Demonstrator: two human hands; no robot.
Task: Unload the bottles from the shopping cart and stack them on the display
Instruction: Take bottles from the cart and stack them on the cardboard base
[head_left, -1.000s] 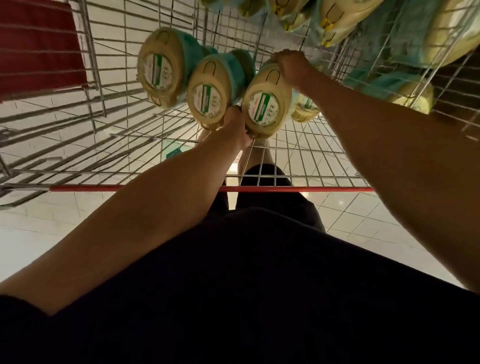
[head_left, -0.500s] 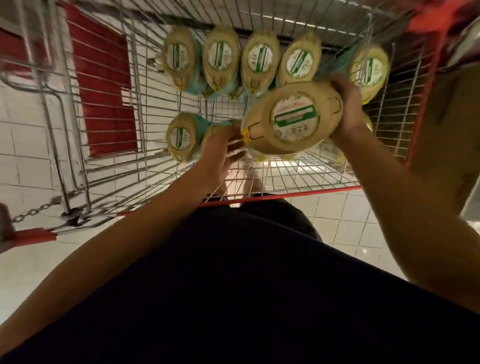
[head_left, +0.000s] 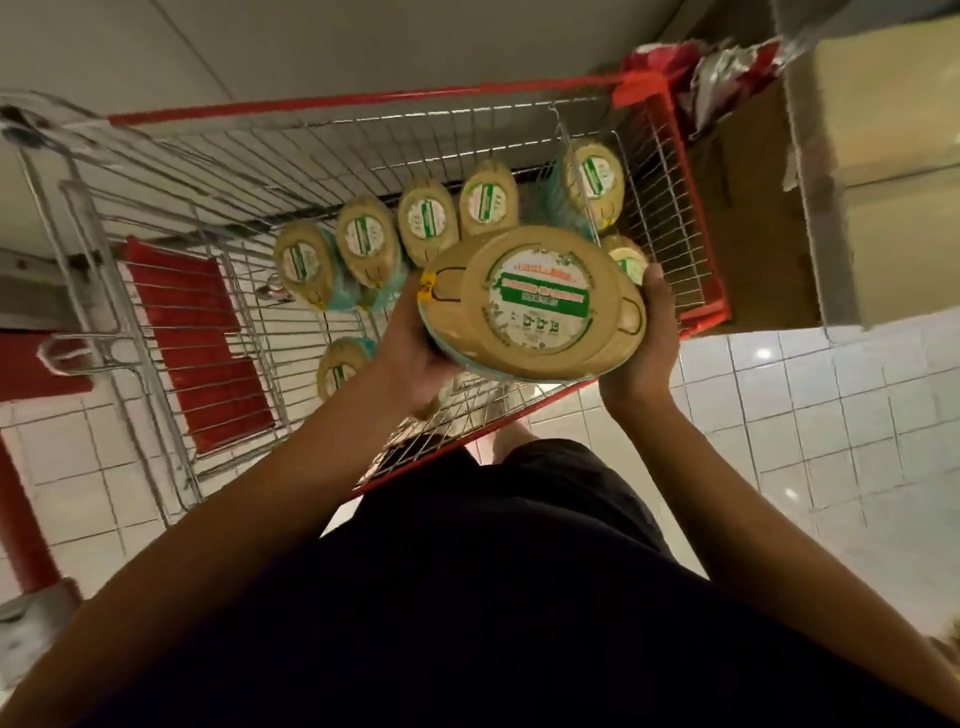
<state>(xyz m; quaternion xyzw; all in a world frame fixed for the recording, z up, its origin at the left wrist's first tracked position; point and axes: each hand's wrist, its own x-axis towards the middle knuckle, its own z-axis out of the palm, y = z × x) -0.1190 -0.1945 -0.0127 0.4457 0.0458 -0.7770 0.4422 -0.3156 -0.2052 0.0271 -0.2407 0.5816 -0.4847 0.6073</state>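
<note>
While fingers (head_left: 657, 291) of both hands clamp one bottle (head_left: 535, 301) held above cart (head_left: 363, 98), job looks barely begun. At least seven bottles (head_left: 426, 218) wait upright in cart, none seen on display. Left hand (head_left: 415, 348) cups bottle's near-left side, right hand (head_left: 647, 343) grips opposite side. Wrists cocked upward, both forearms raised and converging from body. Display itself not clearly in view.

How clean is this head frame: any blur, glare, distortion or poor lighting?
Head view: dim, warm light; wide-angle lens bows the cart; motion blur smears its handle end and the floor tiles; the held bottle is sharpest; small glare spots on the tiles.
</note>
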